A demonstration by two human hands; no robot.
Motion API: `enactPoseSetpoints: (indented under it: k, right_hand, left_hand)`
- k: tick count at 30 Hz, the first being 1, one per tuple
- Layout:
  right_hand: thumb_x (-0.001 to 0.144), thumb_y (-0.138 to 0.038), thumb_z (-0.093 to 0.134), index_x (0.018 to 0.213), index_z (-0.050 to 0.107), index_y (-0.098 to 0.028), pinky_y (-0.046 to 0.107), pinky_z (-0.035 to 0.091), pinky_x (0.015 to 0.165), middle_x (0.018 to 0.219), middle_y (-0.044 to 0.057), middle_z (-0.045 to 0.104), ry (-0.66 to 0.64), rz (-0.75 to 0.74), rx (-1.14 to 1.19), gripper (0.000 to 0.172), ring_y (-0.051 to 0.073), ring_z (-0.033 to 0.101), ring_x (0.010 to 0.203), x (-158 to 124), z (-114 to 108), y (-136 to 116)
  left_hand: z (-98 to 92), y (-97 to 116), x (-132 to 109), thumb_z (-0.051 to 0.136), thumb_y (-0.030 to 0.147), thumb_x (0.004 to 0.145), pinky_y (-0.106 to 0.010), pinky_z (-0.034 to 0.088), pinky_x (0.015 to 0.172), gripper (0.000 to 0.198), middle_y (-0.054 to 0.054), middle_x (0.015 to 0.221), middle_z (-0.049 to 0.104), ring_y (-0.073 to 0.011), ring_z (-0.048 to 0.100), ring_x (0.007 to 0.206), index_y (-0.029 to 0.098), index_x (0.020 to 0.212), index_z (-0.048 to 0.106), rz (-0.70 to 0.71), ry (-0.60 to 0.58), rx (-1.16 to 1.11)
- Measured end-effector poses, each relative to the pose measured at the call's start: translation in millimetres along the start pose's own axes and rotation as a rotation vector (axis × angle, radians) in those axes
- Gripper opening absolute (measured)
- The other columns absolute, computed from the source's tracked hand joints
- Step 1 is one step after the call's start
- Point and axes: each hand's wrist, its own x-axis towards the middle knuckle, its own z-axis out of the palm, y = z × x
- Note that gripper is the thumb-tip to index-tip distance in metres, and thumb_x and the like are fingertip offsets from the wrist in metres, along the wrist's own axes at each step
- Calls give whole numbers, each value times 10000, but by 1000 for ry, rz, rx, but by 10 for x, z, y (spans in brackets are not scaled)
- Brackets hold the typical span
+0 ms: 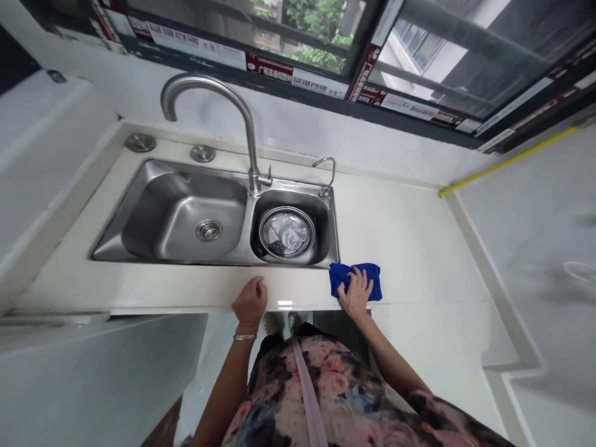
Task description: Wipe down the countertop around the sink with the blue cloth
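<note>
My right hand presses down on a folded blue cloth, its fingers bent over the cloth's top. The cloth lies on the cream countertop, beside the front right corner of the steel double sink. My left hand is a loose fist at the counter's front edge, in front of the sink's divider, and I see nothing in it. Inside the smaller right basin sits a round metal strainer with a crumpled, clear-looking plastic piece in it.
A tall curved faucet rises behind the sink, with a thin small tap at its right. Two round metal discs, one left and one right, lie behind the left basin. A yellow pipe runs along the right wall.
</note>
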Motion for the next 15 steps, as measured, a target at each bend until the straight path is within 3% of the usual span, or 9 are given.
enactPoseSetpoints:
  k: [6, 15]
  right_hand:
    - [901, -298, 483, 1222, 593, -161, 766, 163, 1221, 1499, 218, 537, -29, 20, 7, 367, 416, 322, 1539, 705, 277, 3]
    - [824, -351, 548, 1141, 657, -228, 604, 185, 1286, 1483, 113, 586, -126, -245, 35, 356, 355, 388, 1520, 1866, 586, 138]
  left_hand:
    - [-28, -27, -40, 530, 215, 970, -277, 453, 700, 272, -43, 1036, 817, -169, 707, 760, 238, 1071, 781, 75, 20, -40]
    - [-35, -66, -47, 518, 238, 987, -240, 497, 678, 274, -40, 978, 827, -160, 753, 786, 209, 1027, 788, 141, 149, 71]
